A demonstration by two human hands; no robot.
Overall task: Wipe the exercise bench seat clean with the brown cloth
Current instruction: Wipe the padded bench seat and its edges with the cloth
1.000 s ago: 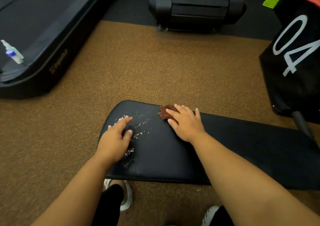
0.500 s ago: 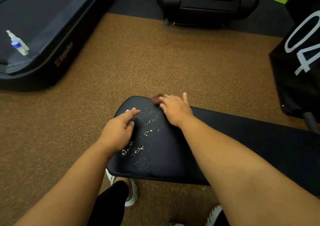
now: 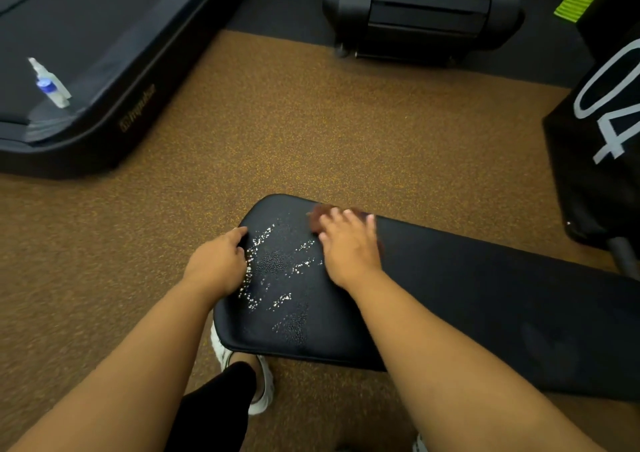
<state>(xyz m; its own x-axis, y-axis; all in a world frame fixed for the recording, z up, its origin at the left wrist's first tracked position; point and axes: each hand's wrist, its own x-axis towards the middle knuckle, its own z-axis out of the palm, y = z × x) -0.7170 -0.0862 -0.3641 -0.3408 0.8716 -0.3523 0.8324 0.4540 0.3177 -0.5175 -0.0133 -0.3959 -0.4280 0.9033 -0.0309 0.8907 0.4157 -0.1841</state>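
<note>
bench [image 3: 450,296]: long black padded seat, grained vinyl-like skin, rounded corners at the near end, slightly glossy. white droplets [image 3: 277,264] lie scattered in streaks across the rounded end, between the two hands; a patch there shows a pebbled sheen.

cloth [image 3: 317,218]: small, brown, soft-looking, bunched. only its far-left edge and a sliver by the little finger show; motion blur hides the weave. it sits on the bench top near the far edge, just right of the droplets.

right hand [image 3: 349,244]: palm down on the cloth, fingers [image 3: 334,214] straight and spread, pressing it flat against the vinyl. the cloth lies beneath the fingers and palm, poking out past the index fingertip on the left side. no curl around it.

left hand [image 3: 218,264]: at the left edge of the bench's rounded end, fingers bent at the knuckles with the tips on the vinyl rim, thumb side toward the droplets. whether they wrap under the edge, cannot tell.

floor [image 3: 277,122]: speckled brown-orange rubber, granular texture, meeting a dark mat farther off.

treadmill [image 3: 86,71] at the left: black, flat deck, smooth raised rim. a clear spray bottle [image 3: 48,83] with a blue label lies on it, well apart from the bench. a white shoe [image 3: 263,392] shows under the bench end.
</note>
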